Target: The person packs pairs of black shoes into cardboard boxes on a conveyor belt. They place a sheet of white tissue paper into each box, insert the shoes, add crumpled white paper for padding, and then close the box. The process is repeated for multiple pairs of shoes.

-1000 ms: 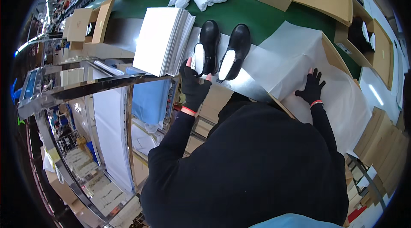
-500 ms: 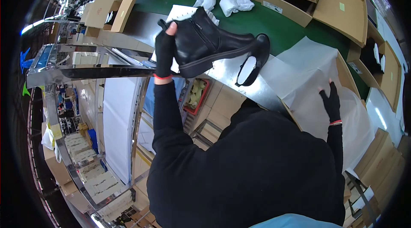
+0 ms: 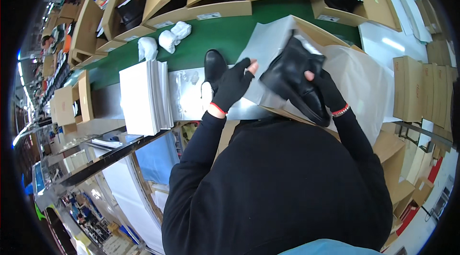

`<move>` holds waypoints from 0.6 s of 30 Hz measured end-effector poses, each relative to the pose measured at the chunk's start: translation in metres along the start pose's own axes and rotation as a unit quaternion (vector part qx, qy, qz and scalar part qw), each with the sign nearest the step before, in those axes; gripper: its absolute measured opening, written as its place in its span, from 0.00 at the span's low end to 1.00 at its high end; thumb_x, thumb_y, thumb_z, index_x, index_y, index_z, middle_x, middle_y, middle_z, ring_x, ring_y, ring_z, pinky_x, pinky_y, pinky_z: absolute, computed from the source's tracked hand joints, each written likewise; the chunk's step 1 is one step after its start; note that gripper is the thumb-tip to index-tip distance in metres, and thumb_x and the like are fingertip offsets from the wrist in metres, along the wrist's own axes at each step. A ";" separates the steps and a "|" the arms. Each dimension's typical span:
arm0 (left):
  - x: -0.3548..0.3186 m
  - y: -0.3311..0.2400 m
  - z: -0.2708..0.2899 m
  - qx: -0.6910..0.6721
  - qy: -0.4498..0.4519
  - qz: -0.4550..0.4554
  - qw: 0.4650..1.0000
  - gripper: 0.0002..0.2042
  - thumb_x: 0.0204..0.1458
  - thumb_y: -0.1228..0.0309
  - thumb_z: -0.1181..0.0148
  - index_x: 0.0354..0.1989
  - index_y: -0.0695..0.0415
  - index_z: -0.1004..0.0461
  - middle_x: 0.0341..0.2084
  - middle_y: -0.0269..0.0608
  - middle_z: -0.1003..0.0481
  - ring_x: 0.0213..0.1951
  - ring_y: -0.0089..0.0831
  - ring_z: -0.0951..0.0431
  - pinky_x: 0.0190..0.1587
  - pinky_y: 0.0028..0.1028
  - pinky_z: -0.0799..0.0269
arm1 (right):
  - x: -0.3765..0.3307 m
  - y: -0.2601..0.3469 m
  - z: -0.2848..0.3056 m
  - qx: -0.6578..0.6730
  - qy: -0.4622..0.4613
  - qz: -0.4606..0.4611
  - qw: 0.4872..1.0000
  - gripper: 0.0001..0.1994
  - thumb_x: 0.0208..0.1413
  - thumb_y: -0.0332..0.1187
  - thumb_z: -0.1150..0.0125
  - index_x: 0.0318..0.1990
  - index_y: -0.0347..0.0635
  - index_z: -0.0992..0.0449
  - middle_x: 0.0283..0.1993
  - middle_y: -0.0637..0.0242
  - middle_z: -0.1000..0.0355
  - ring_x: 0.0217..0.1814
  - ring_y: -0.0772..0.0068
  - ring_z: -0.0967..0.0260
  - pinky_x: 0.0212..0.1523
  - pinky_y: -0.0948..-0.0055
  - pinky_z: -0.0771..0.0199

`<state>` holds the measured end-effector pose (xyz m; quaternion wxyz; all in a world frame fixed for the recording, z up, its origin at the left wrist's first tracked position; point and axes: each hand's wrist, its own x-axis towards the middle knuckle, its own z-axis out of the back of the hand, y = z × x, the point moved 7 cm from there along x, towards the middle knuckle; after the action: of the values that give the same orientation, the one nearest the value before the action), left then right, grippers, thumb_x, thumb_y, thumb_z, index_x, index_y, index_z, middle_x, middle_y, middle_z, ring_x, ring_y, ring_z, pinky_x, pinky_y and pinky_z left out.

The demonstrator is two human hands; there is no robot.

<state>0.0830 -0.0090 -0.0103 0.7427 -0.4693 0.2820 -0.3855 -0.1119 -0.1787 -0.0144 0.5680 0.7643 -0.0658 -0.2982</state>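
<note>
A black leather ankle boot [image 3: 283, 75] is tilted over an open shoebox [image 3: 322, 32] lined with white tissue paper [image 3: 362, 75]. My right hand [image 3: 328, 91], in a black fingerless glove, grips the boot on its right side, thumb on the upper. The boot is slightly blurred, and white stuffing shows at its opening. My left hand [image 3: 233, 86], gloved likewise, is left of the boot with its fingers stretched toward it and nothing in them. Partly behind that hand, another black boot [image 3: 215, 63] lies on the metal table edge [image 3: 184, 92].
A stack of white paper sheets [image 3: 141, 97] stands at left. Crumpled white paper wads [image 3: 168, 40] lie on the green surface [image 3: 206, 34]. Open shoeboxes [image 3: 219, 9] with black footwear line the far side. Flat brown boxes [image 3: 417, 92] stand upright at right.
The boot has passed from my left hand to my right and moved right, over the lined shoebox. My left hand has let go. The view has turned, shifting the scene.
</note>
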 end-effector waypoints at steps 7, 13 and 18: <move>-0.019 0.027 -0.090 0.209 0.121 -0.028 0.970 0.30 0.51 0.65 0.44 0.64 0.56 0.42 0.39 0.54 0.24 0.36 0.50 0.23 0.38 0.43 0.29 | 0.034 -0.185 0.115 0.288 -0.220 -0.108 0.925 0.29 0.52 0.53 0.37 0.55 0.42 0.30 0.50 0.64 0.29 0.49 0.69 0.31 0.54 0.67 0.32; -0.017 0.033 -0.089 0.189 0.160 0.001 0.969 0.31 0.50 0.68 0.45 0.65 0.57 0.44 0.36 0.53 0.25 0.34 0.50 0.23 0.36 0.44 0.29 | 0.021 -0.136 0.090 0.388 -0.229 -0.067 0.890 0.29 0.54 0.53 0.39 0.57 0.43 0.31 0.55 0.61 0.31 0.55 0.64 0.34 0.59 0.63 0.36; -0.031 0.041 -0.096 0.165 0.143 -0.004 0.976 0.33 0.50 0.67 0.44 0.67 0.52 0.46 0.31 0.59 0.24 0.34 0.55 0.24 0.37 0.47 0.31 | 0.086 -0.137 0.069 0.441 -0.219 -0.013 0.870 0.29 0.57 0.55 0.44 0.57 0.42 0.31 0.56 0.65 0.31 0.58 0.65 0.36 0.62 0.65 0.39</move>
<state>0.0043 -0.0185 -0.0843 0.7607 -0.2814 0.3157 -0.4923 -0.1112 -0.2261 -0.1838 0.1385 0.8513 -0.3035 -0.4050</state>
